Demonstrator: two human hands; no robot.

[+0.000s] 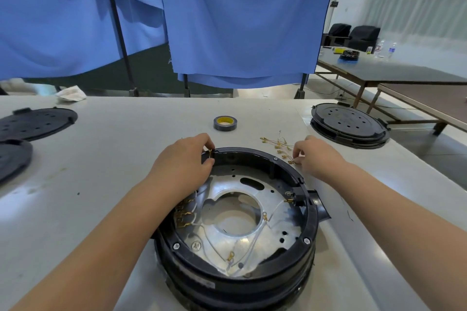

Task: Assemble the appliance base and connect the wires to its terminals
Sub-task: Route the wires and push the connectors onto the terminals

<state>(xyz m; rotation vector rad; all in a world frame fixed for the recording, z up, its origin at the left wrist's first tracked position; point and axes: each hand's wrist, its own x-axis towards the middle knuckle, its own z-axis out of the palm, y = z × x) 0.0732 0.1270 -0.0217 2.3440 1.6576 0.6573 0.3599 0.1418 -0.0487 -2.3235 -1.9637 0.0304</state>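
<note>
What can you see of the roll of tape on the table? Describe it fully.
The roll of tape is a small ring of dark grey tape wound on a yellow core. It lies flat on the pale table, hole upward, beyond the black appliance base. Nothing touches it; both hands are nearer the camera.

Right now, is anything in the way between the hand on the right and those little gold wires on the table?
No, nothing visible blocks it. The right hand is already at the loose pile of gold-tipped wires, fingertips on the nearest one, beside the appliance base.
</note>
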